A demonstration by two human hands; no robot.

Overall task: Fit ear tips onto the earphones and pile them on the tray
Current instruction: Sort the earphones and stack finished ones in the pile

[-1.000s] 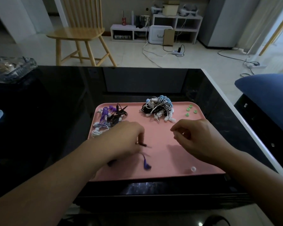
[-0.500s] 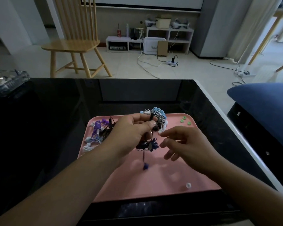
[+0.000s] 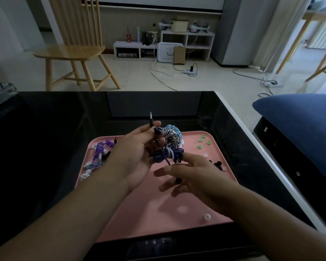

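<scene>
My left hand (image 3: 135, 155) holds a bundled dark blue earphone (image 3: 166, 154) above the pink tray (image 3: 139, 219), with its plug sticking up past my fingertips. My right hand (image 3: 194, 176) is just below and right of the bundle, fingers spread, and a dark earbud on its cable hangs at my fingers. A purple-and-white pile of earphones (image 3: 100, 153) lies at the tray's left. A blue, white and black pile (image 3: 174, 134) sits at the tray's far side, partly hidden behind my left hand. Green ear tips (image 3: 203, 141), black ear tips (image 3: 217, 164) and a white ear tip (image 3: 207, 216) lie on the tray's right side.
The tray rests on a glossy black table (image 3: 55, 129) with a white right edge. A blue cushion (image 3: 301, 129) is to the right. A wooden chair (image 3: 73, 51) stands beyond the table, and a clear dish (image 3: 0, 93) sits at the far left.
My left hand picked the blue earphone bundle off the tray and raised it. My right hand moved in under it. The camera tilted up a little.
</scene>
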